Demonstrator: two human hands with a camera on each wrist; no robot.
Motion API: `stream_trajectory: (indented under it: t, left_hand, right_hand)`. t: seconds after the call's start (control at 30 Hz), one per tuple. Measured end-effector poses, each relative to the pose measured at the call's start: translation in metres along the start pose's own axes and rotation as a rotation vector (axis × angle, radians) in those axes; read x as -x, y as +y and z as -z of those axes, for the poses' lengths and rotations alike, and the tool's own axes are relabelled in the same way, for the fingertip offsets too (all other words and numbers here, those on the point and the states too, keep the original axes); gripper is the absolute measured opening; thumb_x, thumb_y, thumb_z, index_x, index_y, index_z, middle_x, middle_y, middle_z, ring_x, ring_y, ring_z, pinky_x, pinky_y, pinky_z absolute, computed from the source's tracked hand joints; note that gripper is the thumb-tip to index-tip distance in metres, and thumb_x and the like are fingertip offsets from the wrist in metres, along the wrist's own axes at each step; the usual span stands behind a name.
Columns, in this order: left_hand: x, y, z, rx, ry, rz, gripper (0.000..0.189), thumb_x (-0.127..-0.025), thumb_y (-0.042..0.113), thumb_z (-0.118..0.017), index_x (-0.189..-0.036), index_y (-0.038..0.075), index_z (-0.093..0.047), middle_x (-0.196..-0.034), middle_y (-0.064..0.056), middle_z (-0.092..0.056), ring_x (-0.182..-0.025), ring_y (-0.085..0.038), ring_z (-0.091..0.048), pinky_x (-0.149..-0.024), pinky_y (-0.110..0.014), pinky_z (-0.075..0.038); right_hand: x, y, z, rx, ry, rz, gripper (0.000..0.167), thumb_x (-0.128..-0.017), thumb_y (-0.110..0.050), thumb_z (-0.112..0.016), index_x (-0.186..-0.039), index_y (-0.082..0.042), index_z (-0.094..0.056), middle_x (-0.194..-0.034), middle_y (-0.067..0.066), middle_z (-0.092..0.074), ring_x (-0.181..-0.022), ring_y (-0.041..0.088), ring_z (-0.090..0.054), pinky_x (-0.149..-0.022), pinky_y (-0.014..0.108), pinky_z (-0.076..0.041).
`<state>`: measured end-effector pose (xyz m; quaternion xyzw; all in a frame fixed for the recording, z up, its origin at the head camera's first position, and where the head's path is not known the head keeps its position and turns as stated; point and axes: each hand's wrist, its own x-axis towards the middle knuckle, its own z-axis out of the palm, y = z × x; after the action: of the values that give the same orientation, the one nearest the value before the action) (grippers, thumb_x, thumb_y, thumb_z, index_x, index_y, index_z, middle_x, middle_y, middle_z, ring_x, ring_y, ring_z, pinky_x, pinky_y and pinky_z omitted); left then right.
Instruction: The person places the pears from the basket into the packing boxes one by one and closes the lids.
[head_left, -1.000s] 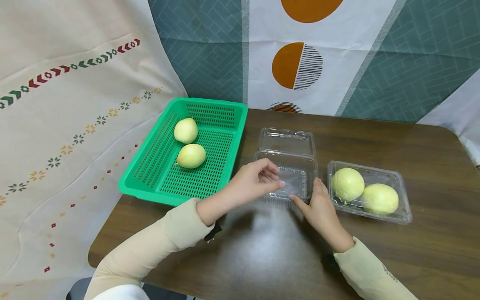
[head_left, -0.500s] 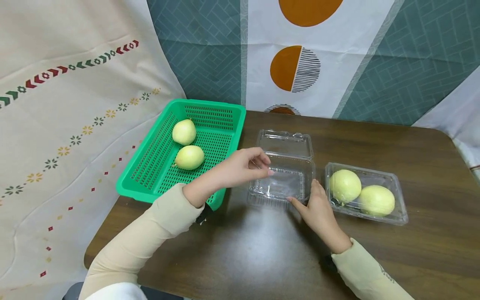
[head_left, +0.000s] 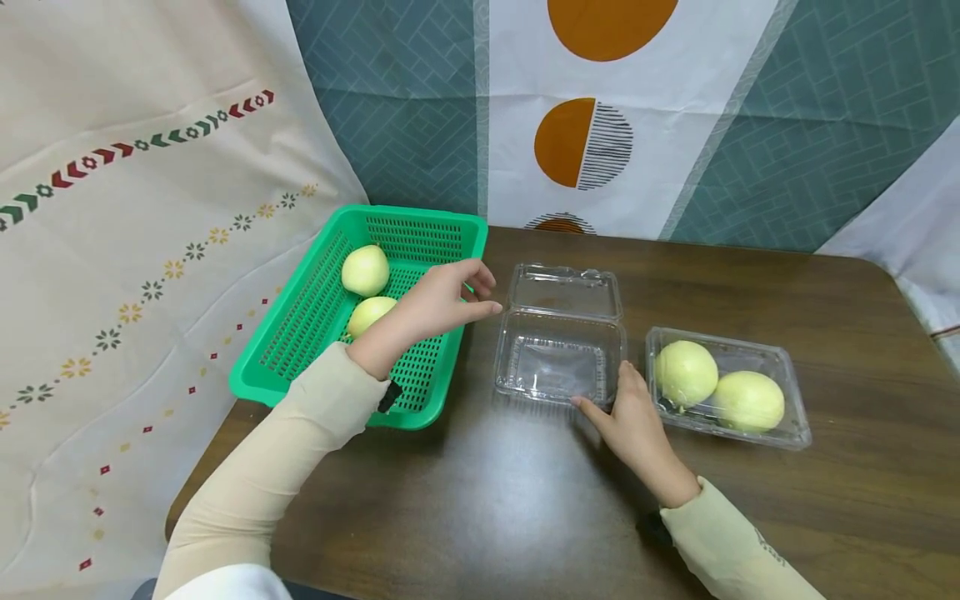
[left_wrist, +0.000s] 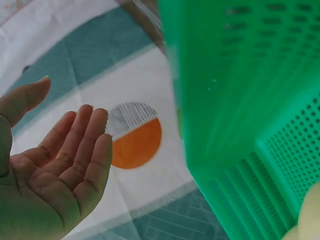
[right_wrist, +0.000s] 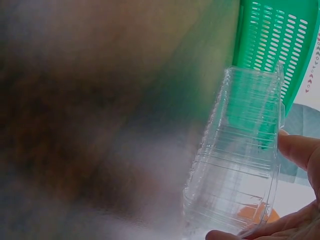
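Observation:
A clear plastic clamshell box (head_left: 558, 367) sits on the table with its lid (head_left: 566, 292) folded back, nothing inside. My right hand (head_left: 636, 425) grips its near right corner, thumb at the front rim and fingers along the right side; the right wrist view shows the thumb (right_wrist: 297, 150) against the box edge. My left hand (head_left: 442, 300) hovers over the right side of a green basket (head_left: 258, 383), fingers loosely bent and holding nothing. Inside the basket lie two pale yellow-green round fruits, one (head_left: 365, 271) behind the other (head_left: 370, 314), which my left wrist partly hides.
Right of the open box stands a second clear box (head_left: 795, 400), closed over two similar fruits (head_left: 748, 402). All rest on a brown wooden table (head_left: 450, 517). Patterned cloth (head_left: 405, 125) hangs behind and a cream cloth (head_left: 150, 333) on the left.
My left hand has moved left, from above the open box to above the basket's right side. My right hand has stayed at the box corner.

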<state>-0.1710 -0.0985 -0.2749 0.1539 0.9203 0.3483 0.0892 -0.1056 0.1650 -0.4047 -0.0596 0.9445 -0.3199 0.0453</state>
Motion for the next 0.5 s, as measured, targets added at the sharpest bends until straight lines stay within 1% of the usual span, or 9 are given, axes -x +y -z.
stream_trajectory:
  t: [0.1,0.17,0.4,0.5]
  left_hand:
    - [-0.005,-0.007,0.003,-0.005,0.033,0.017,0.030,-0.088,0.021,-0.068,-0.110,0.004,-0.058,-0.109,-0.011,-0.065,-0.095,-0.027,-0.062,-0.078,-0.035,-0.052]
    - [-0.008,-0.012,0.005,-0.012,0.053,0.022,0.029,-0.088,0.021,-0.067,-0.110,0.004,-0.059,-0.111,-0.012,-0.064,-0.096,-0.028,-0.062,-0.079,-0.036,-0.051]
    - [-0.020,-0.027,0.012,-0.070,0.121,0.047,0.035,-0.089,0.021,-0.066,-0.117,0.001,-0.058,-0.123,-0.014,-0.058,-0.109,-0.030,-0.056,-0.089,-0.040,-0.048]
    - [-0.022,-0.035,0.017,-0.085,0.154,0.063,0.037,-0.088,0.022,-0.066,-0.118,0.002,-0.057,-0.123,-0.015,-0.054,-0.112,-0.031,-0.054,-0.092,-0.042,-0.047]
  right_hand:
    - [0.000,0.000,0.000,0.002,0.002,0.002,0.088,-0.090,-0.033,-0.065,-0.137,0.025,-0.019,-0.144,0.043,-0.022,-0.136,0.052,-0.021,-0.111,0.058,-0.021]
    - [0.000,0.001,-0.001,0.004,0.005,0.001,0.088,-0.089,-0.033,-0.065,-0.137,0.025,-0.019,-0.144,0.043,-0.022,-0.136,0.052,-0.022,-0.110,0.058,-0.022]
    - [0.000,0.001,0.001,0.001,0.010,-0.001,0.089,-0.089,-0.033,-0.066,-0.137,0.025,-0.019,-0.144,0.043,-0.022,-0.136,0.052,-0.022,-0.110,0.058,-0.022]
    - [0.000,0.001,0.000,0.004,0.005,-0.006,0.089,-0.089,-0.033,-0.066,-0.138,0.025,-0.019,-0.144,0.042,-0.022,-0.136,0.051,-0.021,-0.110,0.058,-0.023]
